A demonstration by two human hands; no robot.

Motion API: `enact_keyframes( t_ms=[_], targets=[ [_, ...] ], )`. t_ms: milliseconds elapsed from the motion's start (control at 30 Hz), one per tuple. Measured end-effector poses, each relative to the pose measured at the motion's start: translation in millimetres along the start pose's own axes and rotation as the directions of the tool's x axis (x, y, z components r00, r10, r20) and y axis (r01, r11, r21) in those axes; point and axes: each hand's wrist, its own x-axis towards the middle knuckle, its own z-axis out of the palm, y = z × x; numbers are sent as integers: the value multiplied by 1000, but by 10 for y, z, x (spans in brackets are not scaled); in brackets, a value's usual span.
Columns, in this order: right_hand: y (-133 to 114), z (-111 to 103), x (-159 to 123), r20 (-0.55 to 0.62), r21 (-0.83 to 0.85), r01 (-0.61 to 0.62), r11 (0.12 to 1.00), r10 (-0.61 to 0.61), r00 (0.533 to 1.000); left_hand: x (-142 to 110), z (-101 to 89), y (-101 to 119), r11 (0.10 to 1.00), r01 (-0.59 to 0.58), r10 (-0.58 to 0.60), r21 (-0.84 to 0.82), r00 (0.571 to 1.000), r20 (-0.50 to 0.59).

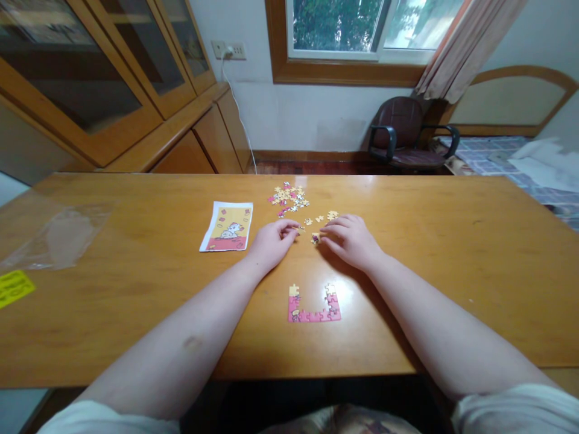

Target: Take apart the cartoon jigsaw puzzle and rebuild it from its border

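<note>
Over the middle of the table, my left hand has its fingers curled together, with a small jigsaw piece at the fingertips. My right hand is palm down with fingers apart, its tips beside a yellow and dark jigsaw piece. A few yellow pieces lie just beyond the hands. Farther back is a loose pile of pink, yellow and white pieces. Nearer to me, joined pieces form a U-shaped pink and yellow border. The picture sheet, showing a white animal, lies left of my left hand.
A clear plastic bag and a yellow label lie at the left of the wooden table. Beyond the far edge are a glass-fronted cabinet, a dark armchair and a bed.
</note>
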Motion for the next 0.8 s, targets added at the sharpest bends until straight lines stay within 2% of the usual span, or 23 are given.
enact_keyframes(
  t_ms=[167,300,467,567,667,733,800],
  targets=[
    [-199,22,-6,-103,8,-30,1000,31,994,-50,27,128,986,61,-47,-156,995,89],
    [-242,19,2,-109,-1,-7,1000,6,994,-65,65,130,979,68,-41,-194,989,142],
    [-245,12,8,-84,-5,3,1000,-4,996,-77,127,72,978,52,-20,-203,988,154],
    [-203,18,8,-81,-13,-11,1000,10,997,-78,103,78,997,-5,15,-82,992,127],
    [-109,6,3,-17,-16,-57,998,57,998,-69,46,83,972,-129,116,195,990,81],
    [-48,-14,-2,63,-7,-69,998,70,996,-67,20,68,924,-203,176,323,978,113],
    [-15,-32,-6,126,0,-67,998,67,990,-75,15,47,890,-251,198,382,965,172]
  ],
)
